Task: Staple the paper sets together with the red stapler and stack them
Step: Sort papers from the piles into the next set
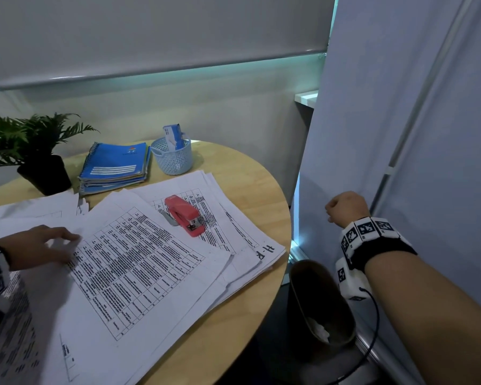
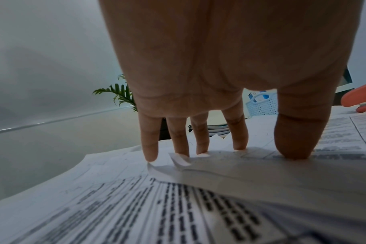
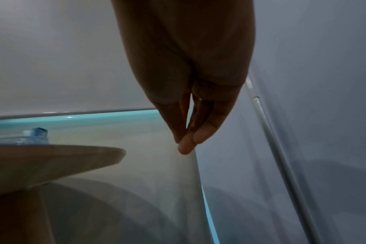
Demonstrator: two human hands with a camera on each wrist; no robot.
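Observation:
The red stapler (image 1: 185,215) lies closed on a spread pile of printed paper sets (image 1: 242,237) near the table's right side; its end also shows in the left wrist view as the stapler (image 2: 359,95). A set with a printed table (image 1: 139,259) lies on top, at an angle. My left hand (image 1: 53,243) presses on that set's left edge with straight, spread fingertips (image 2: 293,151), where corners (image 2: 178,161) curl up. My right hand (image 1: 342,209) hangs off the table to the right, fingers (image 3: 184,142) bunched against the thumb, with nothing seen in them.
At the back of the round wooden table (image 1: 256,179) are a stack of blue spiral notebooks (image 1: 114,168), a pale blue basket (image 1: 172,158) and a potted fern (image 1: 39,162). A dark waste bin (image 1: 320,304) stands on the floor below my right hand. A grey blind (image 1: 400,134) is close on the right.

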